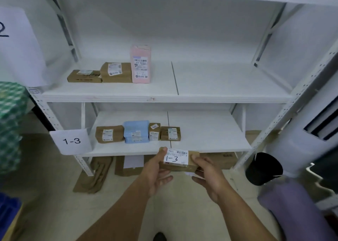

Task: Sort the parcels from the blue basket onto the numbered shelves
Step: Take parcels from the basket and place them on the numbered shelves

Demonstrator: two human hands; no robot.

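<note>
White shelving [219, 80] fills the frame, a 1-3 sign [71, 141] lower left beside the bottom shelf [210, 138]. Low centre, the left hand [155, 169] pinches one end of the brown parcel [176, 158] marked 1-3. The right hand [208, 173] pinches the other end, right at that shelf's front edge.

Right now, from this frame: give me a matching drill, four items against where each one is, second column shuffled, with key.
Items
1. pink box
2. blue parcel
3. brown parcel marked 1-3
4. black bin

Places
A. on the floor, right of the rack
B. held between left hand and right hand
C. upright on the upper shelf
D. on the lower shelf, among brown parcels

Pairs: 1-C, 2-D, 3-B, 4-A
</note>
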